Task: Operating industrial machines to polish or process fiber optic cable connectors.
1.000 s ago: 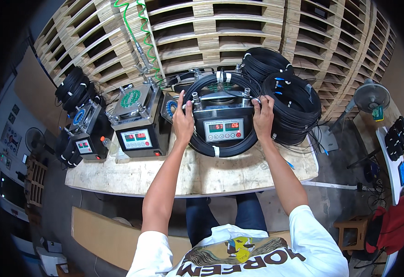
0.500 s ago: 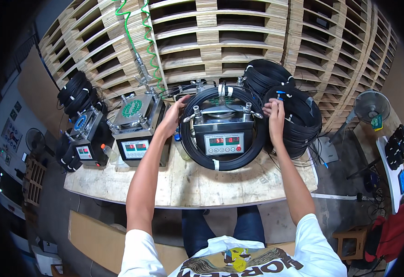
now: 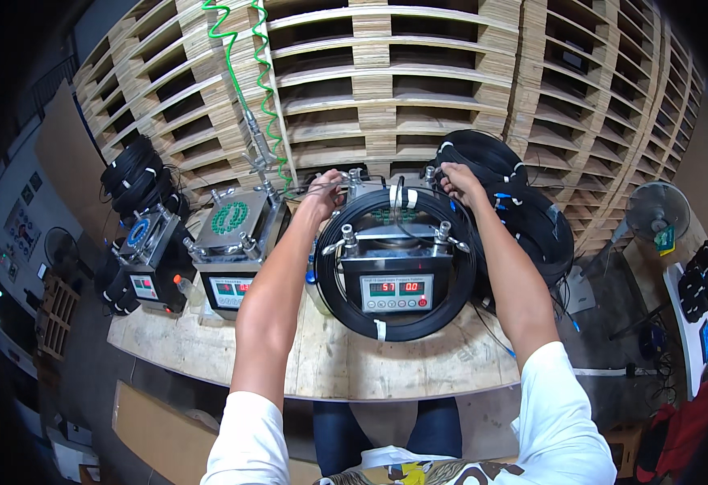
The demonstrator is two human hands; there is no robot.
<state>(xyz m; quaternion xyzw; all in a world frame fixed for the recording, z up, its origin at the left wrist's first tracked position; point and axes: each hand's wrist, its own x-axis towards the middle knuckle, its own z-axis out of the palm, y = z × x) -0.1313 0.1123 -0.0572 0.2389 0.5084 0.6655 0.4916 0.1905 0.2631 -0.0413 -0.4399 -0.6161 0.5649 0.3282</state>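
A black cable coil (image 3: 339,311) bound with white tape rests upright around the front of a polishing machine (image 3: 406,311) with a lit red display. My left hand (image 3: 325,192) is at the machine's far left corner, fingers curled by a metal clamp post (image 3: 355,176). At the far right corner, the bent fingers of my right hand (image 3: 460,183) close in at another clamp post (image 3: 431,175). What either hand grips is too small to tell. Blue-tipped cable ends hang beside my right forearm.
Two similar machines (image 3: 228,218) (image 3: 139,242) stand to the left, with green and blue rings on top. Black cable coils (image 3: 532,230) are piled at the right, more (image 3: 131,174) at the far left. Wooden pallets (image 3: 390,85) rise behind; a fan (image 3: 657,212) stands at right.
Both hands have moved from the sides of the coil to the machine's far corners, and their fingers have curled in. The coil remains around the machine; the whole view has shifted slightly.
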